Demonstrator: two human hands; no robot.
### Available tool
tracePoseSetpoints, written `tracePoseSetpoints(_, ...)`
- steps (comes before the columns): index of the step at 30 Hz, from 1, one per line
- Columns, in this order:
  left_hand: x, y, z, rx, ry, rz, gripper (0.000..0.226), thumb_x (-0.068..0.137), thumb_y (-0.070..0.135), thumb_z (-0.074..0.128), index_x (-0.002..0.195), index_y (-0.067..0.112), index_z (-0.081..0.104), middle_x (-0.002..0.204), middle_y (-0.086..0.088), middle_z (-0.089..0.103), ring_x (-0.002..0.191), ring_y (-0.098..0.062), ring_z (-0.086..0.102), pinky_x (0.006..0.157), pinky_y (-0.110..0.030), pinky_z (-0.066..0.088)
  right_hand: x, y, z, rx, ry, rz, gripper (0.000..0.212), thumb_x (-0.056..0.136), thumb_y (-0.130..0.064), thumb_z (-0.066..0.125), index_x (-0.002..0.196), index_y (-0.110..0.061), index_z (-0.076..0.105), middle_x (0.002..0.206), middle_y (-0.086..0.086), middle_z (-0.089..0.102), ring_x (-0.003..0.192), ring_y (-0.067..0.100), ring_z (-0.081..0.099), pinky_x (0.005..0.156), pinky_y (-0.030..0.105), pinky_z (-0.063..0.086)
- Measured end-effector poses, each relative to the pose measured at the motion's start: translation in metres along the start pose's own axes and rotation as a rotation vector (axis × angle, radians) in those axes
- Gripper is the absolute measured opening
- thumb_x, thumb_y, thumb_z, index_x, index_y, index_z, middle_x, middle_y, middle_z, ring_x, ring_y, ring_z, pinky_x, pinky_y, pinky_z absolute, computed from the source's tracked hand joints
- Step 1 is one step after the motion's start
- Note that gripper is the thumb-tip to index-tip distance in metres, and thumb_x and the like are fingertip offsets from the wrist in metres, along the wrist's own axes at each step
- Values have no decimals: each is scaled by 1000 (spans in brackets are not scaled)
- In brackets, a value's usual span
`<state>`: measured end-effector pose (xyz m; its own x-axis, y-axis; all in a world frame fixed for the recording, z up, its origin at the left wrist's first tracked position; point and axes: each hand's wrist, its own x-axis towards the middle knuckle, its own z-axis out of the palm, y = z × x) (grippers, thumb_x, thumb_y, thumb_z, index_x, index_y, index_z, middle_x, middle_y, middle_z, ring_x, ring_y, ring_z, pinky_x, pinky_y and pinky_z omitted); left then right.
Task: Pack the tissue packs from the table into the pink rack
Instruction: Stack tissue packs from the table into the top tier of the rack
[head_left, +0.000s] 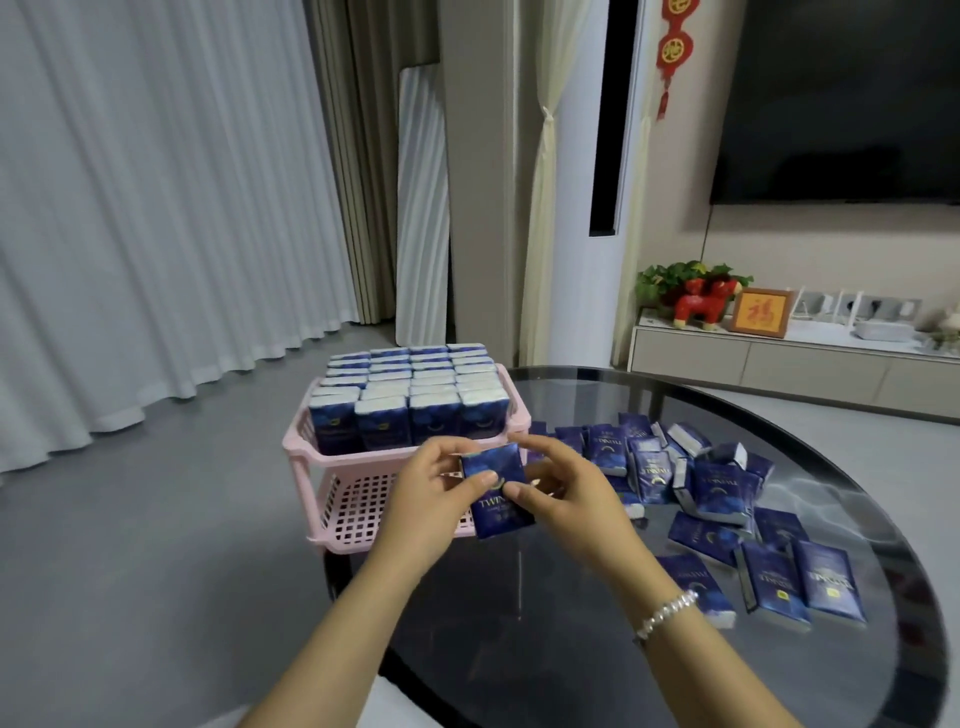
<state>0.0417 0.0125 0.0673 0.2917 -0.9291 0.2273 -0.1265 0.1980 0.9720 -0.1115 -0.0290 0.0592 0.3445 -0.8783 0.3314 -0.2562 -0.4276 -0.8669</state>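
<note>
Head view, centre of frame: we hold one tissue pack (497, 493) between both hands, left hand (431, 493) and right hand (561, 493) each pinching it thumb over fingers, likely to square it for slotting. The pink rack (322, 462) left of centre has its top tier full of upright packs, so we judge the lower shelf (358, 514) comes next. Loose packs (701, 483) lie on the glass table (831, 467) at right.
</note>
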Motion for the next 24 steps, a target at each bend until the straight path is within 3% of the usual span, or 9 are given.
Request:
tracePoseSetpoints(3,7,16,-27,52,53,70,28,79,-2,71,91,21,61,98,5,68,92,-7,65,80,-28,55,16,-22,18,23,-21,-70,45,81,-20,71,118,-40,55,86,-8,69,76,16,65,70,25,55)
tracePoseSetpoints(7,19,31,-65,137,130,128,31,79,-2,71,88,26,60,101,4,67,94,-8,65,82,-29,55,37,-45,42,40,-53,-146,44,84,-17,68,123,-33,55,91,-13,69,79,1,63,70,9,48)
tracePoseSetpoints(10,28,37,-93,208,189,144,33,81,0,70,87,30,59,100,5,68,93,-13,66,75,-34,57,53,-55,57,-25,-48,-171,42,86,-20,65,125,-32,55,99,-17,63,91,-4,58,77,4,43)
tracePoseSetpoints(12,36,38,-111,275,227,156,34,80,0,70,86,32,58,97,7,68,90,-10,65,72,-30,56,64,-57,66,-164,-28,-214,40,87,-21,63,125,-31,56,103,-18,59,103,-2,50,88,9,39)
tracePoseSetpoints(15,51,36,-132,370,256,189,38,77,-3,72,82,32,58,92,10,66,87,-10,63,81,-27,51,79,-56,80,-359,-41,-277,40,88,-23,61,128,-27,55,122,-10,59,121,9,41,105,25,30)
tracePoseSetpoints(19,68,26,-142,457,248,217,38,75,-2,73,80,33,59,92,11,66,88,-5,61,75,-14,46,93,-47,96,-568,-134,-311,45,91,-29,56,135,-30,47,143,-10,45,135,12,31,110,30,15)
tracePoseSetpoints(24,80,7,-145,402,227,176,34,76,0,73,81,31,60,104,9,66,96,-7,63,82,-25,54,101,-38,102,-545,-16,-368,29,88,-15,60,115,-26,65,119,-12,64,118,9,52,99,23,23)
